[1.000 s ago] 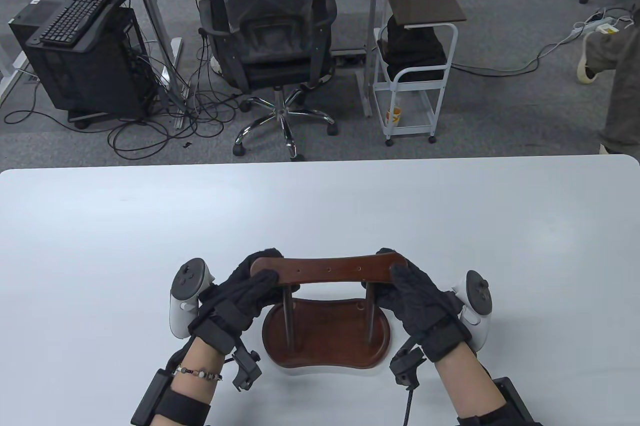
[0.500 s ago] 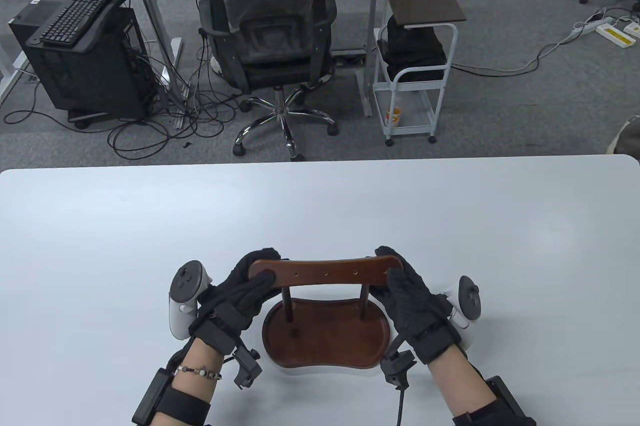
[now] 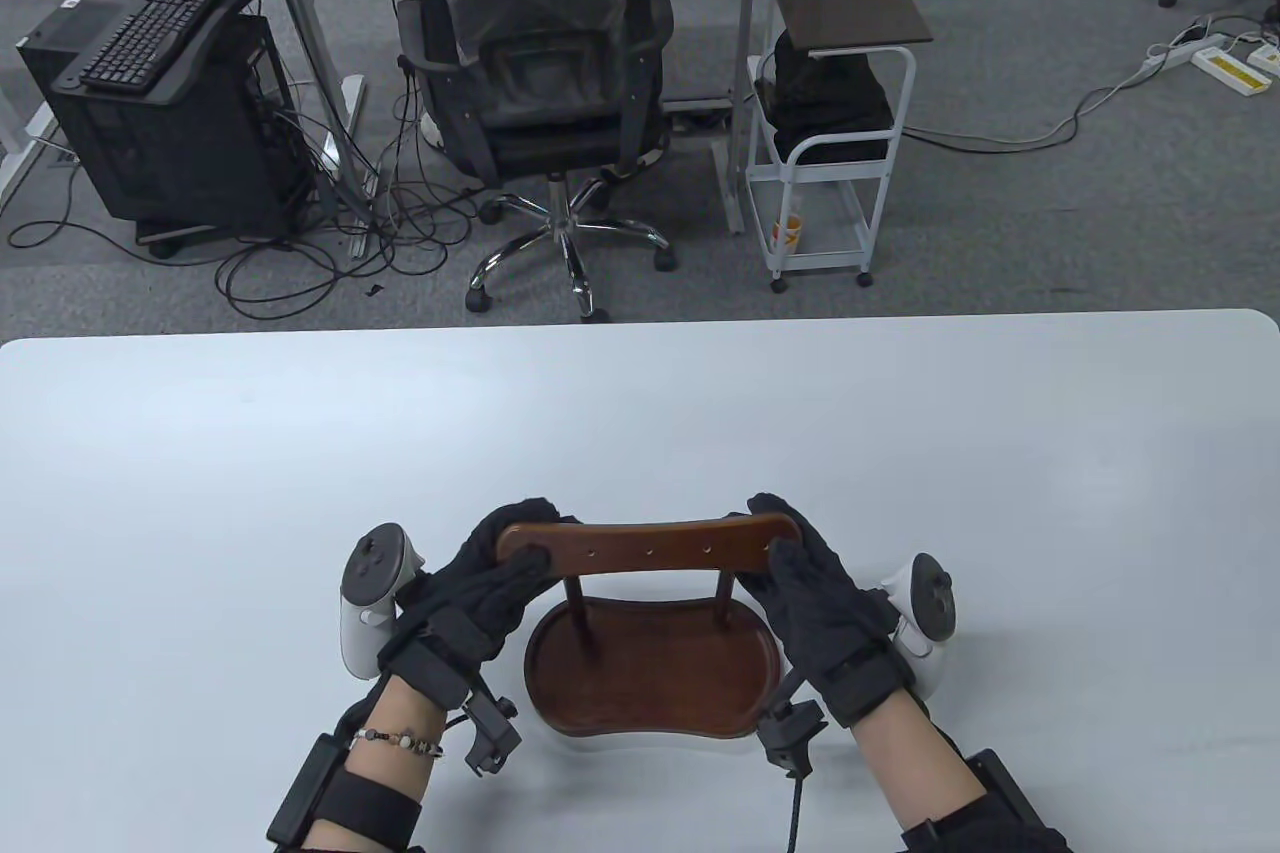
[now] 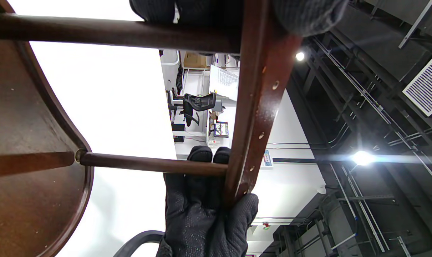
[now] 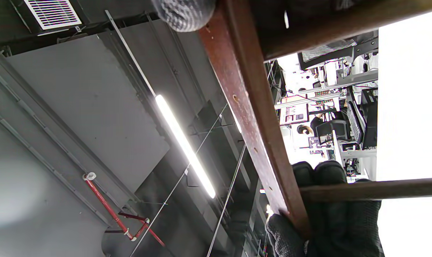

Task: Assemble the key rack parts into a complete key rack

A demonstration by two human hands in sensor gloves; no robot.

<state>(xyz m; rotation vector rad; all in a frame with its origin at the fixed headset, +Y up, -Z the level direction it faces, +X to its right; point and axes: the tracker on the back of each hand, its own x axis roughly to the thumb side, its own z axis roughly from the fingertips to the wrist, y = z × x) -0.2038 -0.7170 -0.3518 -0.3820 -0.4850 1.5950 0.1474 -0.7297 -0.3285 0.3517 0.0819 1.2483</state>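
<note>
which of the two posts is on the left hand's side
The left post, the dark upright rod rising from the base to the crossbar beside the left hand; the right post stands by the right hand.

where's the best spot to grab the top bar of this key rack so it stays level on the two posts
Judging by its long, narrow shape, take the top bar at both rounded ends, from the sides. The left hand and right hand grip it there, outboard of the posts, clear of its small holes.
</note>
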